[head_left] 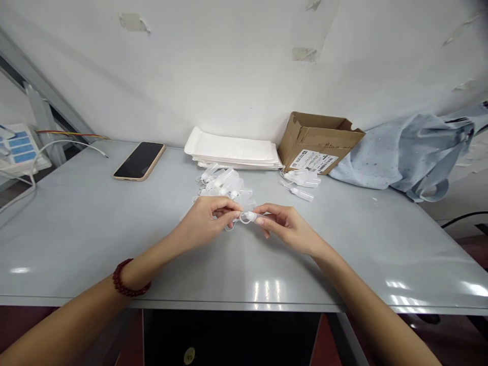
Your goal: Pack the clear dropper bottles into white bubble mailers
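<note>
A small bottle (pixel 250 216) with a white cap is hanging level between the two hands, just above the tabletop (pixel 244 269) and in front of a heap of similar ones. Its thin cord loop (pixel 243 220) is pointing left. The left hand (pixel 208 217) is pinching the loop between thumb and forefinger, the other fingers curling underneath. The right hand (pixel 287 226) is pressing thumb and fingers on the bottle's body, partly hiding it, with the wrist lying low. Both forearms are slanting inward from the lower corners, crossing the front edge (pixel 236 306) of the table; one dark red bead bracelet (pixel 127 279) is circling the left wrist.

Right behind the left hand, the bottle heap (pixel 224 183) is overlapping too much for counting. A smaller bottle group (pixel 303 179), at least three, is lying farther right, against one cardboard box (pixel 324 140). Gray surface is stretching between the forearms to the front edge, and more is opening on either side of them, giving the elbows room. At the back, one stack of white sleeves (pixel 232 147) is blocking the way to the wall (pixel 229 66), its layers not showing plainly enough for a count. One phone (pixel 140 161) is lying at the left, well apart from the hands, and one pale blue bag (pixel 385 152) is slumping beside the box.
</note>
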Available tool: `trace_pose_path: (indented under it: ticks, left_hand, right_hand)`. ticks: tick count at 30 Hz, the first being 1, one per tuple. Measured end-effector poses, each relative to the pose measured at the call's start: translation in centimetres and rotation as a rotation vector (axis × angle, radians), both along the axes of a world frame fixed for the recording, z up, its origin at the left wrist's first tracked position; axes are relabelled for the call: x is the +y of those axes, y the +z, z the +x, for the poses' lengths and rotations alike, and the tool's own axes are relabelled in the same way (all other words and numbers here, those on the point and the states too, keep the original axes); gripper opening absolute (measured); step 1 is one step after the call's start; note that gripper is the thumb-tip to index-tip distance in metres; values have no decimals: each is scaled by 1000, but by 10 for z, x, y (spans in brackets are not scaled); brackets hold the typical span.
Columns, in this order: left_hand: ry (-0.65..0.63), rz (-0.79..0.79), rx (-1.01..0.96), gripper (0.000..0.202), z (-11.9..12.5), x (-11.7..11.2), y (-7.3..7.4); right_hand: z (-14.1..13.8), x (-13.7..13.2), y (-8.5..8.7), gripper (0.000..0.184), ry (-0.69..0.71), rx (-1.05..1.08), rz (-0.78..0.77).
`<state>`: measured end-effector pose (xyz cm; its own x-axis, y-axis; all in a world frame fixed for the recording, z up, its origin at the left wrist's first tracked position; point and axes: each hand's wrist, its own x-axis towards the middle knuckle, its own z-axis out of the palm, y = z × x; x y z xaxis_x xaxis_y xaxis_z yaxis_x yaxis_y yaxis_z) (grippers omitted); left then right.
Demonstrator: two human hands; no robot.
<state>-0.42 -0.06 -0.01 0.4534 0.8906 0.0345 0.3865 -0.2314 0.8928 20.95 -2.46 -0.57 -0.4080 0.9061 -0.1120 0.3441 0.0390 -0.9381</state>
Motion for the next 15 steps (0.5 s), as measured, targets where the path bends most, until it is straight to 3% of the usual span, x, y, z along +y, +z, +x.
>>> trace_pose_path:
  ticks: [15]
  left_hand:
    - [56,-94,-63,16,3,-4,2]
  right_hand:
    - [-2,1,0,40,28,93,-64]
